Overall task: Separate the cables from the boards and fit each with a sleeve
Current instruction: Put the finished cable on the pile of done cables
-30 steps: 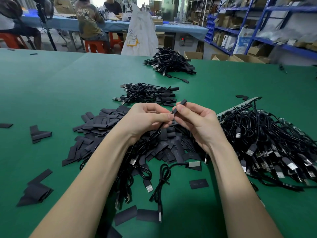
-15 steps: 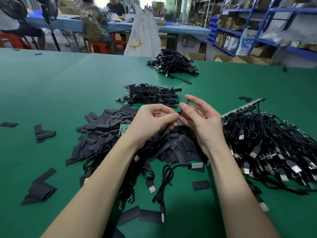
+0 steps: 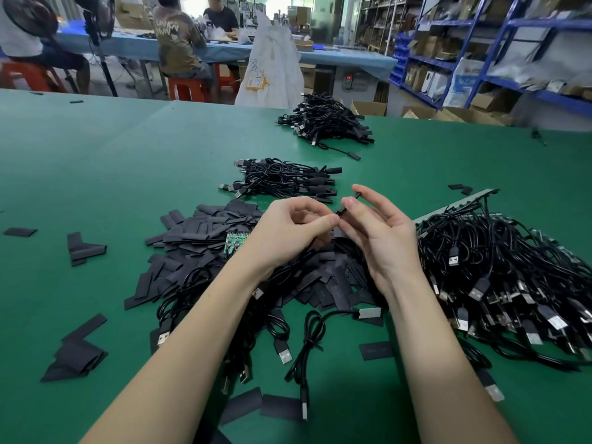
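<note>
A green table (image 3: 96, 161) is spread under a cluttered workshop. At centre, a small black sleeve (image 3: 349, 204) is pinched between the left hand (image 3: 288, 232) and the right hand (image 3: 378, 238); the left's thumb and forefinger are closed on its lower end, the right's thumb and forefinger on it with the other fingers spread. What sits inside the sleeve cannot be made out. Loose sleeves (image 3: 205, 229) are heaped at nine o'clock, half hiding a green board (image 3: 235, 243). Tangled cables (image 3: 499, 277) are piled at three o'clock, cut off by the frame.
</note>
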{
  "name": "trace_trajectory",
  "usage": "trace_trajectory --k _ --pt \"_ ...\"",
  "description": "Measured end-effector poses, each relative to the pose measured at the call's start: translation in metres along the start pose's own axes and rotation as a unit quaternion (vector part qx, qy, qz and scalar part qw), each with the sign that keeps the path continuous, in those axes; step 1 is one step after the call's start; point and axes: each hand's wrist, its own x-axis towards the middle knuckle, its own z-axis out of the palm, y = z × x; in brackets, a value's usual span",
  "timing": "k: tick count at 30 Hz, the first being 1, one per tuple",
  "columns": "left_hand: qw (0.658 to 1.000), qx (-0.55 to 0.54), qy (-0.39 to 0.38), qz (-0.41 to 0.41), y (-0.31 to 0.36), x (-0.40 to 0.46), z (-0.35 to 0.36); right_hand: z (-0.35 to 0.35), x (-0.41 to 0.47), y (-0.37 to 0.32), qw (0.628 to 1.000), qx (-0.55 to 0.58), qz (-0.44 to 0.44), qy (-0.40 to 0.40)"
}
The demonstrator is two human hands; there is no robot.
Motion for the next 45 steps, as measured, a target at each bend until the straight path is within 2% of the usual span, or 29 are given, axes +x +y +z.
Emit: trace_trajectory --k 5,12,15,20,22,24,27,29,31,33,45 --pt "0.999 0.051 0.000 0.012 -0.001 -0.001 0.000 -0.002 0.001 -0.004 1.000 -0.006 -0.015 0.023" --pt "0.988 0.085 0.070 0.112 0.031 0.014 -0.006 -0.007 0.001 -0.013 0.999 -0.010 0.017 0.027" --pt "0.971 0.154 0.082 0.162 0.054 0.047 -0.014 -0.008 0.000 -0.011 0.999 -0.025 0.034 0.033" --pt "0.912 0.337 0.106 0.210 0.070 0.122 -0.026 -0.009 0.001 -0.009 0.998 -0.027 0.041 0.034" --pt "0.882 0.414 0.088 0.206 0.058 0.145 -0.028 -0.009 0.002 -0.008 0.998 -0.027 0.047 0.031" --pt "0.851 0.492 0.060 0.173 0.037 0.161 -0.031 -0.009 0.002 -0.007 0.998 -0.032 0.052 0.023" --pt "0.794 0.600 0.062 0.075 0.002 0.171 -0.036 -0.010 0.002 -0.007 0.997 -0.041 0.058 0.010" --pt "0.776 0.630 0.040 0.011 -0.015 0.172 -0.034 -0.011 0.002 -0.007 0.997 -0.043 0.059 0.008" --pt "0.780 0.626 0.016 -0.019 -0.026 0.173 -0.032 -0.010 0.002 -0.006 0.997 -0.047 0.062 0.008" --pt "0.803 0.595 -0.003 -0.027 -0.031 0.174 -0.032 -0.008 0.001 -0.005 0.996 -0.051 0.067 0.005" --pt "0.904 0.426 -0.038 0.017 -0.022 0.112 -0.046 -0.001 -0.003 -0.003 0.989 -0.117 0.092 -0.020"
